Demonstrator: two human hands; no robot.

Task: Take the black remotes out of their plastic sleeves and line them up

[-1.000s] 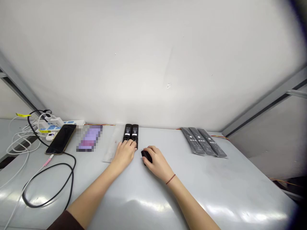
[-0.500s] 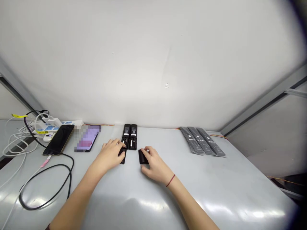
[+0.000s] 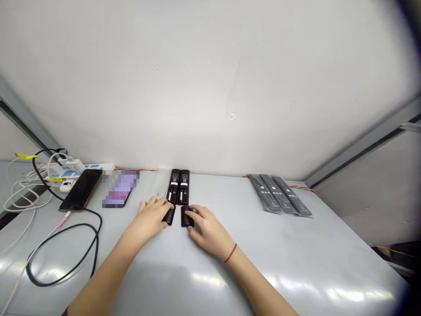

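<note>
Two black remotes lie side by side, face down, their battery compartments uncovered: the left remote (image 3: 174, 179) and the right remote (image 3: 184, 179). Just in front of them are two short black covers. My left hand (image 3: 149, 221) has its thumb and fingertips at the edges of the left cover (image 3: 169, 216), which rests on the table. The right cover (image 3: 186, 217) is between the thumb and fingers of my right hand (image 3: 207, 228), flat on the table. A narrow gap separates the covers.
Three bagged remotes (image 3: 279, 194) lie at the right on the grey table (image 3: 184, 281). At the left are a black phone (image 3: 82, 189), a phone with a lit screen (image 3: 121, 188), a power strip (image 3: 98, 166) and looped cables (image 3: 97, 239). A white wall (image 3: 204, 87) stands behind.
My right hand has moved left with its cover, closer to the left cover. My left hand has shifted slightly, uncovering more of the left remote's battery compartment.
</note>
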